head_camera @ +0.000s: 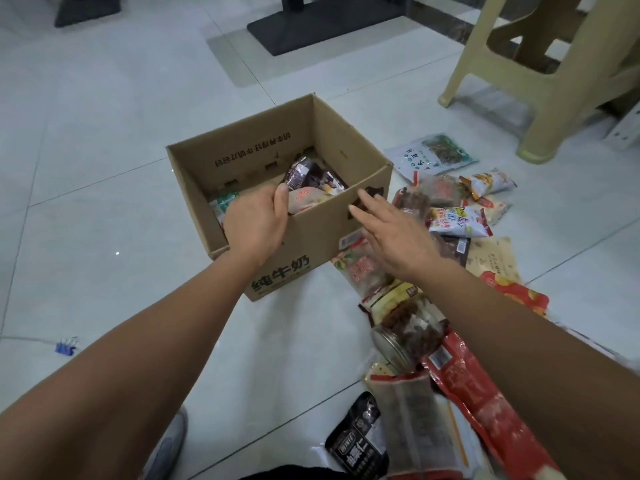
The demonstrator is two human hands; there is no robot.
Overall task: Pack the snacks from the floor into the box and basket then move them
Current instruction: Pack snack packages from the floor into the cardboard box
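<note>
In the head view, the left hand point(254, 225) is curled over the near wall of the open cardboard box point(332, 220), thumb up at the rim and fingers hidden inside, so it grips the box edge. Just beyond its thumb, inside the box, lie a dark wrapped snack point(304, 174) and a pale packet point(308, 199); a green-and-white packet point(225, 202) sits in the box just left of this hand.

The right hand point(391, 237) is spread flat, fingers straight and apart, holding nothing, hovering beside the box's right corner with its fingertips near the wall's cut-out. Beyond and to the right of it on the floor point(104, 168) lies a scatter of snack bags, among them a white-and-green bag point(431, 157) farthest off and a white bag with coloured print point(457, 221) just beside its fingers. Beneath its wrist lies a clear packet with red print point(360, 271); nearer the person, under the forearm, lie a clear jar of brown pieces point(408, 336) on its side, a long red packet point(485, 403) and a black packet point(356, 441).

Far to the left of the left forearm a blue binder clip point(65, 346) lies on the floor. A beige plastic stool point(554, 81) stands well beyond the right hand.
</note>
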